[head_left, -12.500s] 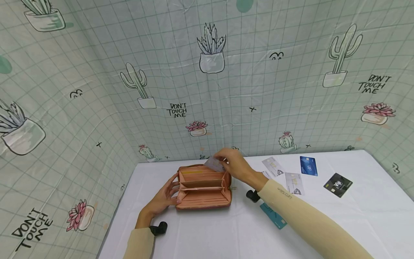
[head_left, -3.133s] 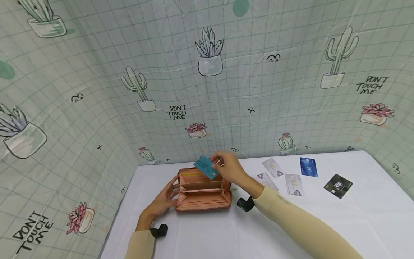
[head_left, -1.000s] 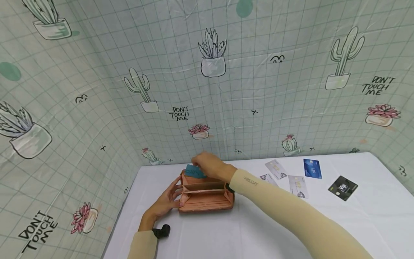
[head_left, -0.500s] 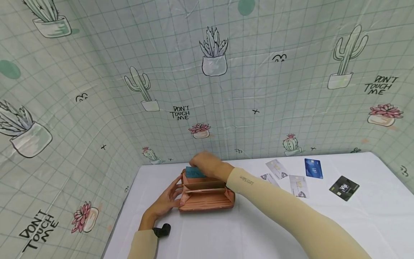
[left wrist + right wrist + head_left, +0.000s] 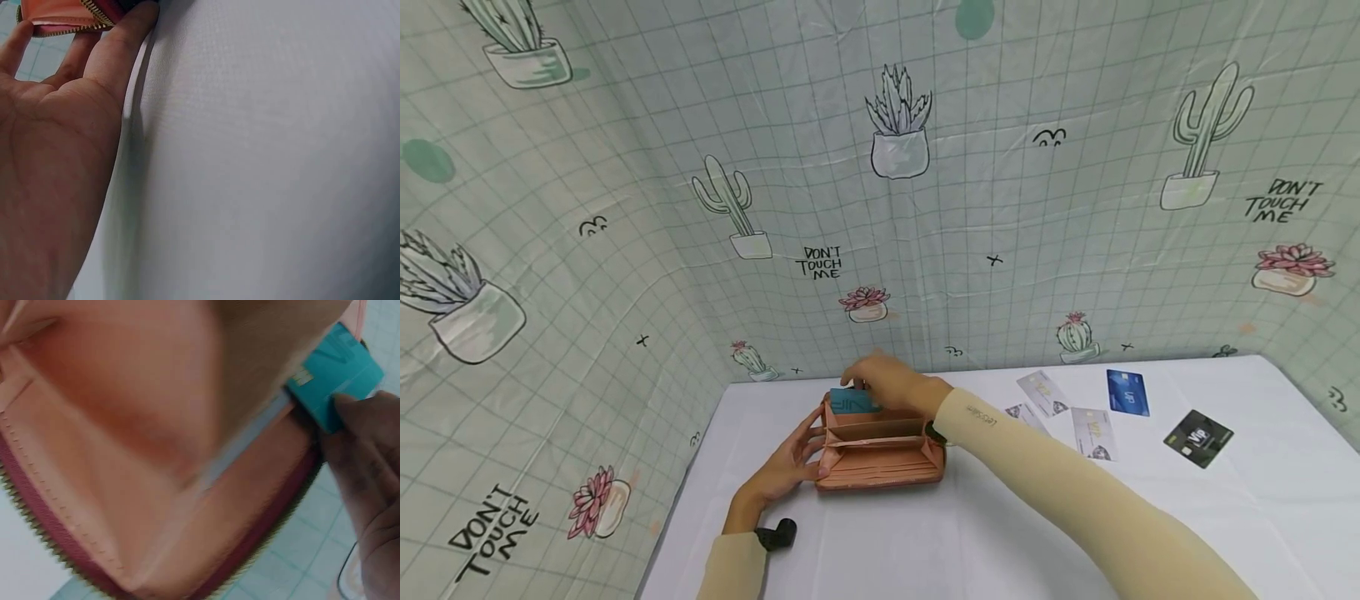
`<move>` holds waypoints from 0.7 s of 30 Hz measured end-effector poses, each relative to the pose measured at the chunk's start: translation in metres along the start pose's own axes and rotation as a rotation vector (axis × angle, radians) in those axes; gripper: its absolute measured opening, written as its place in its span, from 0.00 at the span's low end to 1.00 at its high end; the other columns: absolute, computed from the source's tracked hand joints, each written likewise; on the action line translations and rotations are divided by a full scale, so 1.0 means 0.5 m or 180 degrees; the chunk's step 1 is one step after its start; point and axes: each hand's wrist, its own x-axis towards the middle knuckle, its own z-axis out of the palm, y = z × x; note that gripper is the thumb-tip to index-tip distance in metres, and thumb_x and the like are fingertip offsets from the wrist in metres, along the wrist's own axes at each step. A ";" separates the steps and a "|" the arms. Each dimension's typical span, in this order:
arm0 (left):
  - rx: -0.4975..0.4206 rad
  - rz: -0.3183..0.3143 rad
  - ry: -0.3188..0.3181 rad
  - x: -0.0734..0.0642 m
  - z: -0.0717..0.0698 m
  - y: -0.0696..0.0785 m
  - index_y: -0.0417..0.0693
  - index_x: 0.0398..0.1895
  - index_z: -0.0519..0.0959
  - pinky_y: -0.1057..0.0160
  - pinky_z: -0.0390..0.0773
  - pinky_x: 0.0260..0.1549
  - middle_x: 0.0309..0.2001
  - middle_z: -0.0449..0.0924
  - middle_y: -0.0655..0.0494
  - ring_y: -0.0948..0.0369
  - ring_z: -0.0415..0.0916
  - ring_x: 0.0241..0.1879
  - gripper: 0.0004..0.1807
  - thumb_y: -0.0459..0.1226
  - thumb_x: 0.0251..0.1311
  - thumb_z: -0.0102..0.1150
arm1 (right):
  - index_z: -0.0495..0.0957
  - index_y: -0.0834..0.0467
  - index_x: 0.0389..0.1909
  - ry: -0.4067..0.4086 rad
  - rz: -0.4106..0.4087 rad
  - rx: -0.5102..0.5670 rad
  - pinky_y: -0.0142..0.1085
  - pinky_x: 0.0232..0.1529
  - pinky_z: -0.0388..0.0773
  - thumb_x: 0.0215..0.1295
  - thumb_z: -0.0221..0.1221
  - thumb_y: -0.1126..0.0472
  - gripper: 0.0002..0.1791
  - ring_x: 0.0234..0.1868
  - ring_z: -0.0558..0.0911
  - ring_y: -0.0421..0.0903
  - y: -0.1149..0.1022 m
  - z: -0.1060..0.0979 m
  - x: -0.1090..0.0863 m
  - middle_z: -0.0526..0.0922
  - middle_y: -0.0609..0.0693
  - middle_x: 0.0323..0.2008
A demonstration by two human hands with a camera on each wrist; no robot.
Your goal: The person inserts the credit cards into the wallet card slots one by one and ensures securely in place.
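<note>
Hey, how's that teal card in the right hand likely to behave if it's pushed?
The teal card looks flat, so it's likely fairly stiff. It looks thin too, so probably light. It might pivot, since the right hand pinches it near an edge.

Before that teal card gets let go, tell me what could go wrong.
The right hand pinches the teal card near its edge, so it might twist or slip. The left hand holds the wallet at one end only, so a firm push could swivel it.
</note>
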 end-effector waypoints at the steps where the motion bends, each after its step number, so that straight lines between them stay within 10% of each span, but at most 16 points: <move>1: 0.0001 -0.0011 -0.0001 0.000 0.000 0.000 0.45 0.88 0.38 0.67 0.75 0.61 0.76 0.53 0.29 0.32 0.50 0.79 0.58 0.32 0.67 0.71 | 0.86 0.61 0.58 0.0011 -0.0035 0.0058 0.43 0.53 0.82 0.71 0.57 0.80 0.21 0.48 0.84 0.49 0.004 0.000 -0.002 0.88 0.53 0.46; 21: -0.0047 -0.0044 -0.0018 0.001 -0.001 0.001 0.47 0.88 0.37 0.66 0.75 0.62 0.77 0.53 0.29 0.33 0.52 0.79 0.58 0.33 0.67 0.70 | 0.87 0.61 0.58 -0.0182 -0.0249 0.0187 0.39 0.54 0.84 0.66 0.61 0.82 0.24 0.50 0.88 0.51 0.029 -0.006 0.004 0.88 0.55 0.50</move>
